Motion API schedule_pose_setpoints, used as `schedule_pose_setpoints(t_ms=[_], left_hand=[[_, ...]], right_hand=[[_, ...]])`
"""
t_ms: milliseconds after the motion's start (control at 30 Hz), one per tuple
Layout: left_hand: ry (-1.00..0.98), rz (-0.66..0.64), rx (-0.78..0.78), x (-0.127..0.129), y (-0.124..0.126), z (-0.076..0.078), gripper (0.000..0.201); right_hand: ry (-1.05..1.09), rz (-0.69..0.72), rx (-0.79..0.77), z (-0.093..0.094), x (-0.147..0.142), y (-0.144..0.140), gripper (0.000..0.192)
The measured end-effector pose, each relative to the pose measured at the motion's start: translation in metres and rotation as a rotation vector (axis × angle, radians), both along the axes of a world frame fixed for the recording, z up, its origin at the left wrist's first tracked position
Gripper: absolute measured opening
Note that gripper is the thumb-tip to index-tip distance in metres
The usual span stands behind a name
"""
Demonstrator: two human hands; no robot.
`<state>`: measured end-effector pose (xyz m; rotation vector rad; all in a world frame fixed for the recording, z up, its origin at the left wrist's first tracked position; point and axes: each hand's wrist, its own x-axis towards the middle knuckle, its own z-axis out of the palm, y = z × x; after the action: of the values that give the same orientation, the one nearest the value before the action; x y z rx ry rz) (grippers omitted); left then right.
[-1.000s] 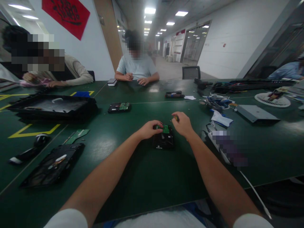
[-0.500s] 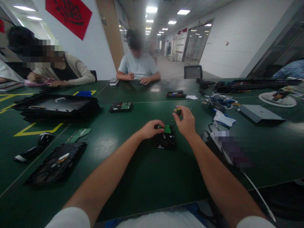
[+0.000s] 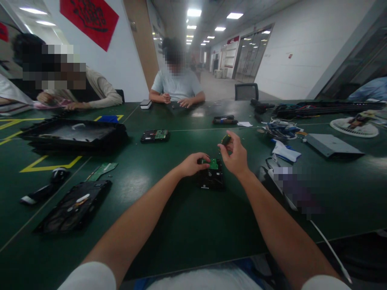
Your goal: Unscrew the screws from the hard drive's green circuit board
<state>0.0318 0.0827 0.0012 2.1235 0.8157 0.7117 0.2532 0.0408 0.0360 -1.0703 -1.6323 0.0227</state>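
A black hard drive (image 3: 211, 180) with a green circuit board (image 3: 214, 163) at its far end lies on the green table in front of me. My left hand (image 3: 195, 164) grips its far left side, thumb and fingers curled over the board's edge. Above the drive's right far corner, my right hand (image 3: 234, 152) pinches a short dark and yellow handle (image 3: 225, 139), which looks like a small screwdriver's. The shaft and tip of that tool cannot be made out.
A second hard drive (image 3: 155, 135) lies further left. Near left are a black casing (image 3: 75, 207) and an electric screwdriver (image 3: 48, 187); behind them stands a black tray (image 3: 72, 133). To the right lie a power strip (image 3: 284, 189) and a grey metal box (image 3: 332, 145). Two people sit opposite.
My right hand has shifted slightly up and left, and the handle in it has turned and tilted. My left hand and the hard drive stay in place.
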Motion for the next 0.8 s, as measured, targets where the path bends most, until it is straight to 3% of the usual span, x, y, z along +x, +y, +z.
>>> schedule_pose_setpoints(t_ms=[800], left_hand=[[0.002,0.003,0.013,0.0002,-0.0005,0.0002,0.024]], right_hand=[[-0.049,0.034,-0.028,0.0021,-0.0013,-0.0038,0.054]])
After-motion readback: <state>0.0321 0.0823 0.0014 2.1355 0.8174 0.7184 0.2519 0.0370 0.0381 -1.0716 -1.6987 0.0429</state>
